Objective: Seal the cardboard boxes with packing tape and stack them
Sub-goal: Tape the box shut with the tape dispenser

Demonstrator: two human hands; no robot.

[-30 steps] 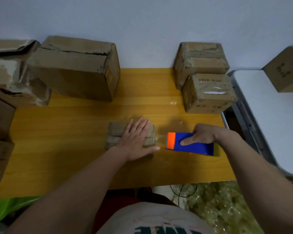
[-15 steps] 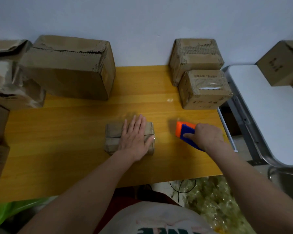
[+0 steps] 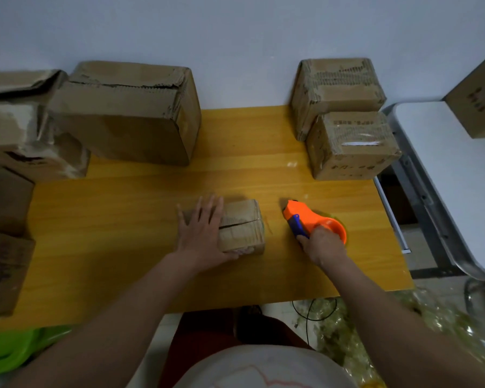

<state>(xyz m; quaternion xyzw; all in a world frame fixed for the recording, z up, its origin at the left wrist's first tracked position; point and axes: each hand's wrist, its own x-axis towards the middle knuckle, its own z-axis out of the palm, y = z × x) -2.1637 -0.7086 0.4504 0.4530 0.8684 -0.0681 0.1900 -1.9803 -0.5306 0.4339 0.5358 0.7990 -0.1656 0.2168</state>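
Gripping the tape dispenser, the right hand has pulled it away toward 3 o'clock from the small box, while the left hand stays flat on it, so this strip seems finished.

The left hand has slid toward the left end of the small brown cardboard box. A second ago it lay flat over the box's right half, fingers reaching the right edge; now it covers the left part, fingers spread and straight, and the right half of the top with its centre seam is uncovered. The orange and blue plastic tape dispenser has turned: earlier its blue side faced up and its orange nose touched the box's right edge, with tape stretched between them. Now it lies apart from the box to the right, orange side up, nose pointing far-left. The right hand grips its near end.
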